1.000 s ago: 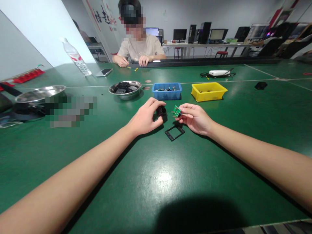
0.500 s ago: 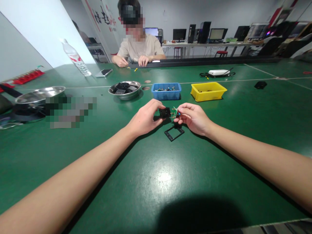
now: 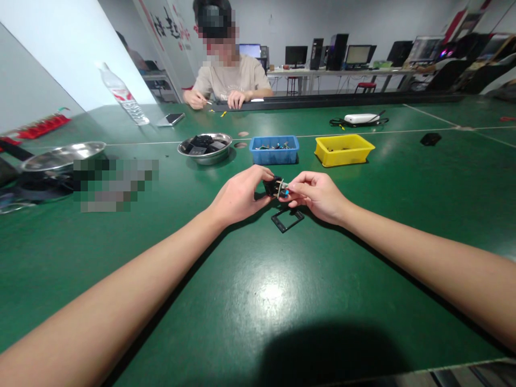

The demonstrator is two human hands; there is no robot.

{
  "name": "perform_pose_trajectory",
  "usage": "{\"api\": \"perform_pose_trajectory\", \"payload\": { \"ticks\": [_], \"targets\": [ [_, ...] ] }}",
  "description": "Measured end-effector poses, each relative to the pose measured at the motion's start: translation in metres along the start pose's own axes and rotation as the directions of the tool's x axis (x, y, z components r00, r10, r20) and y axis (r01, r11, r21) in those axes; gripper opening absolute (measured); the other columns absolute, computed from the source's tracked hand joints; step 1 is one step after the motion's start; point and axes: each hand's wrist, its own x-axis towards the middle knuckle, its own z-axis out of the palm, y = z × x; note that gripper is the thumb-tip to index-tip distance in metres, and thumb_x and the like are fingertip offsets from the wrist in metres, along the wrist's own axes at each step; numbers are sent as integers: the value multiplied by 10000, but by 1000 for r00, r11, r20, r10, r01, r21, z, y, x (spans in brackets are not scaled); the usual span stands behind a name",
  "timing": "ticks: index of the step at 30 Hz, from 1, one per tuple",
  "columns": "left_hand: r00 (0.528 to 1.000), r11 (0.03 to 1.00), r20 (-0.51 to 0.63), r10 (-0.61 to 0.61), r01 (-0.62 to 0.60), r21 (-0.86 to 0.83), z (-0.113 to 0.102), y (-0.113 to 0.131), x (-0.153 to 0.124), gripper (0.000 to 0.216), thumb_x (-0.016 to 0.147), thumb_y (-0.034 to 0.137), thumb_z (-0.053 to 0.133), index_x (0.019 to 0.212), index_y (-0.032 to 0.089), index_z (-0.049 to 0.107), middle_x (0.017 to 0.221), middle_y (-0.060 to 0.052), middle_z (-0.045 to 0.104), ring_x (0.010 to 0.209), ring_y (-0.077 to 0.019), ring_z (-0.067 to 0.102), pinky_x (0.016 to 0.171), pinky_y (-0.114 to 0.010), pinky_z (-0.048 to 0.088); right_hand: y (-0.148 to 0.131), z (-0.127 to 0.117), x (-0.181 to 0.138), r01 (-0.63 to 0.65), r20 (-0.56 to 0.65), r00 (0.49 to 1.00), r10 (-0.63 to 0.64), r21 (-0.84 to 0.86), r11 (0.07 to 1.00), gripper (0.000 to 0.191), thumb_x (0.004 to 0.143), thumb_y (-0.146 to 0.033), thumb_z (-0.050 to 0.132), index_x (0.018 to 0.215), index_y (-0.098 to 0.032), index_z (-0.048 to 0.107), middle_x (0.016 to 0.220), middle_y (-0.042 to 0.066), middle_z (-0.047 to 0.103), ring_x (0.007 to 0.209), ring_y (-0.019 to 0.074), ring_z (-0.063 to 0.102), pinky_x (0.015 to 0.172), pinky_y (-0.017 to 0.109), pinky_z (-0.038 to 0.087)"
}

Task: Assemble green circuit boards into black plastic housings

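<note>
My left hand (image 3: pixel 240 194) is closed around a small black plastic housing (image 3: pixel 271 186), held just above the green table (image 3: pixel 258 290). My right hand (image 3: pixel 318 194) pinches a small green circuit board (image 3: pixel 282 188), whose edge meets the housing's open side. Both hands are close together, fingertips nearly touching. Directly below them a black square frame (image 3: pixel 287 219) lies flat on the table.
Beyond my hands stand a steel bowl of black parts (image 3: pixel 205 147), a blue bin (image 3: pixel 274 149) and a yellow bin (image 3: pixel 344 149). A second steel bowl (image 3: pixel 60 157) and a water bottle (image 3: pixel 122 97) are at left. Another person (image 3: pixel 226 75) works at the far side.
My right hand has brought the green board leftward from a gap apart to the black housing. My left hand turned the housing towards it.
</note>
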Motion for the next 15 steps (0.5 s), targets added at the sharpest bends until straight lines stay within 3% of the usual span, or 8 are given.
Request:
{"api": "perform_pose_trajectory", "payload": {
  "ticks": [6,15],
  "targets": [
    [997,996,32,71,-72,51,-3,5,3,202,942,246,632,1121,174,571,1150,-127,721,1069,-234,711,900,-366,598,1,1,1,0,-19,1000,0,-5,1000,411,621,-378,987,743,-158,662,707,12,740,677,157,760,566,227,619],
    [994,993,65,85,-90,78,-4,6,4,211,966,281,612,1149,179,593,1183,-135,730,1105,-238,709,941,-379,596,0,3,1,-37,-50,998,36,-17,999,313,679,-289,949,736,-148,675,682,26,736,646,145,749,552,207,604]
  ]
}}
